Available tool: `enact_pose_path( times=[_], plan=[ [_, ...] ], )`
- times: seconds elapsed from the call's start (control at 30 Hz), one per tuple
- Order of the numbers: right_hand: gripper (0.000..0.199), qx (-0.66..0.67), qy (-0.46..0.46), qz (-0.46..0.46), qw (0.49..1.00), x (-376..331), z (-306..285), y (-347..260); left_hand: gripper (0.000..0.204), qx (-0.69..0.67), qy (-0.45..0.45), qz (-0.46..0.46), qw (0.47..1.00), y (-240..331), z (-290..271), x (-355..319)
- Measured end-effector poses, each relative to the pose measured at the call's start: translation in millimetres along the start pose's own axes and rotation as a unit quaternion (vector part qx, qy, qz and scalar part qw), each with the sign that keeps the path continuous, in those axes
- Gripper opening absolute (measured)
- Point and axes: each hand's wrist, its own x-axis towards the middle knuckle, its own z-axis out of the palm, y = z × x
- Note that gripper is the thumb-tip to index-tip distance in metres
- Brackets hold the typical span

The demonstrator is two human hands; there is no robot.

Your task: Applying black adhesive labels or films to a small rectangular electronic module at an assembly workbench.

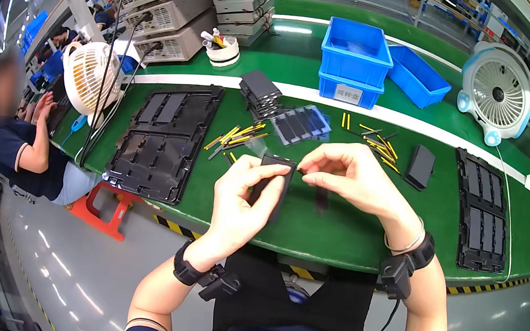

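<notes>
My left hand (240,196) is closed round a flat black rectangular block (282,198), held upright over the green bench. Beside the block's upper end, my right hand (358,178) is in a pinch, thumb and fingertips together; whatever small thing they hold is too tiny to make out. Narrow yellow-and-black strips (239,136) lie scattered beyond my left hand. More strips (385,151) are spread beyond the right one. Between the two groups is a clear sheet with dark strips (299,125). A stack of flat black pieces (260,90) stands behind it.
Black moulded trays with dark rectangular pieces lie left (159,137) and right (483,213). Another black block (420,167) stands near the right tray. Blue bins (355,66), a white fan (500,90) and a pen holder (222,53) stand farther back. A co-worker (27,146) sits at left.
</notes>
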Motion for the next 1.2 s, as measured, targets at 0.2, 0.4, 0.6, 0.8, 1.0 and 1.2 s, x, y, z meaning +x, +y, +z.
enact_pose_path(
  times=[0.2, 0.4, 0.6, 0.8, 1.0, 1.2],
  plan=[
    [0.022, 0.002, -0.016, 0.014, 1.0, -4.2, 1.1, -13.2, 0.013, 0.021, -0.04, -0.03, 0.999, 3.9, 0.8, 8.5],
    [0.024, -0.01, -0.015, -0.018, 1.0, -8.4, -4.7, -14.3, 0.007, 0.054, -0.1, -0.047, 0.992, 23.7, 2.8, 23.0],
    [0.017, -0.01, 0.046, -0.094, 0.994, -9.0, -28.3, -7.2, 0.007, 0.081, -0.159, 0.029, 0.983, 11.2, 11.7, 67.0],
    [0.023, 0.2, 0.373, -0.083, 0.902, -3.5, -57.0, 11.3, 0.019, 0.193, -0.034, 0.123, 0.973, 6.8, 47.7, 196.1],
    [0.019, 0.166, 0.438, -0.118, 0.875, 0.7, -62.1, 22.8, 0.018, 0.321, -0.027, 0.007, 0.947, -13.5, 74.3, 278.2],
    [0.014, 0.104, 0.457, -0.121, 0.875, 0.9, -64.4, 20.8, 0.034, 0.155, -0.12, -0.188, 0.962, 0.4, 63.5, 271.5]
  ],
)
